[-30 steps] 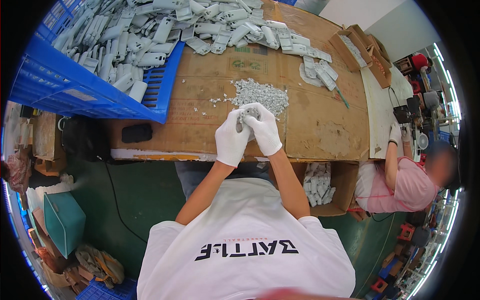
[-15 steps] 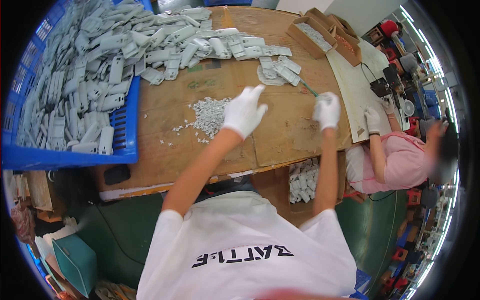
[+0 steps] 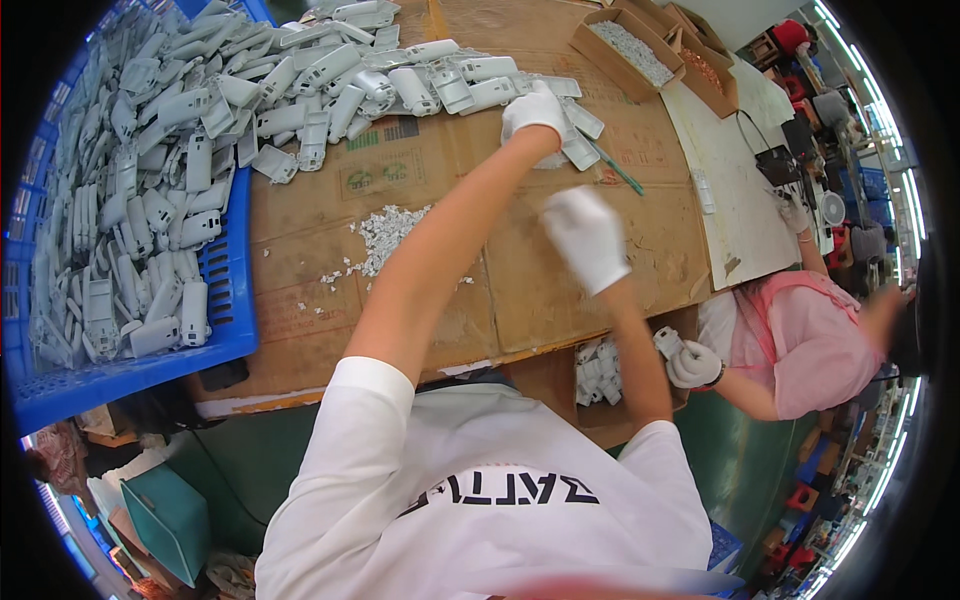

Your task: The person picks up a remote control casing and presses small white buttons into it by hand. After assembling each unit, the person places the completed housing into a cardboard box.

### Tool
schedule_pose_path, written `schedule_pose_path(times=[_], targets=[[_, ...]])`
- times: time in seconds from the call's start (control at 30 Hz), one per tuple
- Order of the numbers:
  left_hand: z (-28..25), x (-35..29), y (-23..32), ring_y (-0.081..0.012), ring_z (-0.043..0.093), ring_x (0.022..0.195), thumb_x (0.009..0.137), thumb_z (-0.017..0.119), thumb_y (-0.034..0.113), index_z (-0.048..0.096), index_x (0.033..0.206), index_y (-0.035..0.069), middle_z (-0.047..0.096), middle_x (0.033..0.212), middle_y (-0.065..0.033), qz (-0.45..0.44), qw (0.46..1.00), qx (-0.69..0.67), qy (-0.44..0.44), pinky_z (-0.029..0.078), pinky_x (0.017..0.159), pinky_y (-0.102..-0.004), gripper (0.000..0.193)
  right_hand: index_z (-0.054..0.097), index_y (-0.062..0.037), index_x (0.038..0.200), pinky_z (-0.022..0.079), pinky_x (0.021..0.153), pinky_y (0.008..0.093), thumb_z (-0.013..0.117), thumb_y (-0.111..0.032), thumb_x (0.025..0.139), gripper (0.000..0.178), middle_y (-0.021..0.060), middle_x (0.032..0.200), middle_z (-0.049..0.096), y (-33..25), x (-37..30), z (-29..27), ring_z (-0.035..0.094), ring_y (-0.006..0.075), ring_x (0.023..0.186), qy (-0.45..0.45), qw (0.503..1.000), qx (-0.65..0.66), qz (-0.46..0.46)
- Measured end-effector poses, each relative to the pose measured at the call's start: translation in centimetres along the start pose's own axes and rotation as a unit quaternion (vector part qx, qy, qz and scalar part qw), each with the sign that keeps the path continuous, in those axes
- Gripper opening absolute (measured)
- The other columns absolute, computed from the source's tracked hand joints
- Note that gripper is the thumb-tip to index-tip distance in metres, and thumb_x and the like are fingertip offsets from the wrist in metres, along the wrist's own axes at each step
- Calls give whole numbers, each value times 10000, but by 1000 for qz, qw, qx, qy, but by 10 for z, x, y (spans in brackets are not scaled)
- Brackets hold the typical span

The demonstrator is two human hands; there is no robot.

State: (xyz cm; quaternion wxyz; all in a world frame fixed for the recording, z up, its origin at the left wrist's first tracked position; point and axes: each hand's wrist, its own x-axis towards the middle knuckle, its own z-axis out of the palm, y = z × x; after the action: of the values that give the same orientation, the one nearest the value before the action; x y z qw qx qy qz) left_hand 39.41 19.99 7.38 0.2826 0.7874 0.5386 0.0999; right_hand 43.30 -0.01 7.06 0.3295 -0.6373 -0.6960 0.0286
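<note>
My left hand [image 3: 535, 112], in a white glove, reaches over the white plastic housings [image 3: 490, 94] at the right end of a long heap. One finger points away from me; the others are hidden, so its grip is unclear. My right hand [image 3: 588, 238], also gloved, is over the cardboard-covered table, nearer to me and smeared by motion. Whether it holds anything does not show. A thin green stick-like tool [image 3: 622, 170] lies by the housings right of my left hand. Small white parts [image 3: 388, 236] form a pile left of my left forearm.
A blue crate [image 3: 228, 285] overflowing with housings stands at the left. Cardboard boxes [image 3: 628, 55] of small parts sit at the far right. Below the table edge, a box holds white pieces [image 3: 598, 372]. A co-worker's gloved hand [image 3: 694, 365] holds a white piece beside it.
My left hand has moved away from me, from the small-parts pile to the housings. My right hand has let go of the green tool and moved left. The co-worker's hand has come to the lower box.
</note>
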Motion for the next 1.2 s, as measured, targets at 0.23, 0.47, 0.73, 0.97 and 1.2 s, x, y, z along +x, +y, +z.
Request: schedule_pose_path(times=[0.23, 0.47, 0.73, 0.97, 1.2], targets=[[-67, -51, -74, -388, 654, 1082, 816, 657, 563, 622, 1143, 10, 660, 1200, -234, 30, 992, -94, 81, 521, 927, -434, 643, 670, -121, 984, 542, 749, 366, 642, -10, 812, 207, 55, 994, 657, -29, 4, 53, 650, 258, 903, 20, 989, 81, -122], [-53, -141, -204, -192, 655, 928, 839, 566, 26, 504, 1315, 21, 628, 1144, -140, -37, 896, -442, -2, 544, 789, -330, 480, 663, -134, 931, 545, 746, 356, 658, -42, 804, 156, 19, 931, 633, -15, 13, 70, 630, 238, 894, -71, 975, 19, -209], [-50, -112, -166, -174, 673, 904, 844, 647, 10, 482, 1396, -12, 648, 1175, -123, 3, 755, -652, -74, 563, 738, -303, 577, 641, -94, 852, 542, 767, 400, 690, -130, 830, 64, 94, 868, 615, -20, 12, 70, 629, 302, 878, -54, 993, -35, -96], [-35, -35, -155, -159, 672, 868, 906, 587, 113, 636, 1211, 2, 701, 1069, -94, 23, 860, -509, 25, 534, 741, -289, 328, 593, -69, 881, 537, 736, 460, 647, -90, 849, 66, 145, 842, 616, -46, 7, 73, 638, 356, 839, -57, 996, -67, 1], [-9, -87, -172, -223, 711, 901, 846, 518, -44, 524, 1246, -31, 667, 1077, -144, 78, 869, -481, 91, 611, 763, -349, 401, 574, -64, 860, 591, 666, 395, 594, -60, 855, 21, 123, 874, 588, -46, -12, 52, 671, 293, 827, -129, 957, -257, -29]])
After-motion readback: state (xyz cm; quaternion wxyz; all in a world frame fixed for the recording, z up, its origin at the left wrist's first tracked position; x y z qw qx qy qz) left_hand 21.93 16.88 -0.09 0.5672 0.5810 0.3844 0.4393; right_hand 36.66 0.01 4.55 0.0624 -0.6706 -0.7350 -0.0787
